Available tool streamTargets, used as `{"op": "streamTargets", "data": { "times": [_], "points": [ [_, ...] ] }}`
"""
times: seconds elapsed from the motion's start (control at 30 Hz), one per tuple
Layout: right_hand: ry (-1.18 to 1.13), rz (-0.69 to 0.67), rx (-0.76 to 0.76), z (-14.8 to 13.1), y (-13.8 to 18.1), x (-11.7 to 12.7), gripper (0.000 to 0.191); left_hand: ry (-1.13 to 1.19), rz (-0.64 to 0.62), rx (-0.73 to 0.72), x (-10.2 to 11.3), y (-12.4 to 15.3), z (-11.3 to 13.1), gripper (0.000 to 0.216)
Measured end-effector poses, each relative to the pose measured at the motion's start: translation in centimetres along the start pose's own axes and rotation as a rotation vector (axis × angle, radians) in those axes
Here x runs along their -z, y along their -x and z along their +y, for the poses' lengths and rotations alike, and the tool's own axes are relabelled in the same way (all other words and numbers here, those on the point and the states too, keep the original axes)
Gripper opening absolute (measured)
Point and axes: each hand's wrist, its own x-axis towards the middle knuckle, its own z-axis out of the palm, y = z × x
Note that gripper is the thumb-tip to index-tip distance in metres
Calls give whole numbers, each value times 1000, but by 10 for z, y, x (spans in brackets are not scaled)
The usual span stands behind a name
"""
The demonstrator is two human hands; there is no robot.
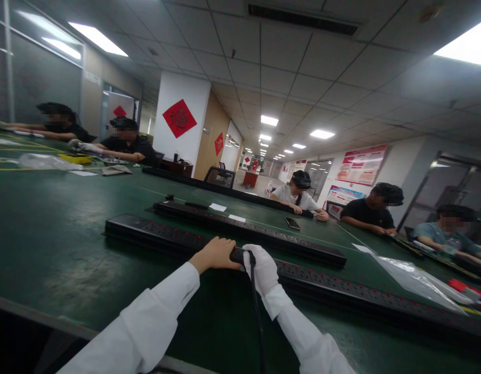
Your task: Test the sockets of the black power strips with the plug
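A long black power strip with many sockets and small red switches lies slantwise across the green table in front of me. My left hand, bare, is closed over the strip near its middle, thumb on the near side and fingers over the top. Just to its right, my right hand wears a white glove and is closed around a black plug at the strip's top. From this plug a black cable hangs down toward me. The gloved fingers hide whether the plug sits in a socket.
Behind lies a second black power strip, with a third long black strip farther back. White paper slips and a phone rest between them. A clear plastic bag lies at right. Several people sit around the table.
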Motion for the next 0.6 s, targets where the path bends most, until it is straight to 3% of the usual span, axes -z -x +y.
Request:
{"op": "streamTargets", "data": {
  "times": [0.6],
  "points": [
    [-23, -19, -9, 1, 0, -1, 23, -36, 9, -1, -3, -1, -1, 67]
  ]
}}
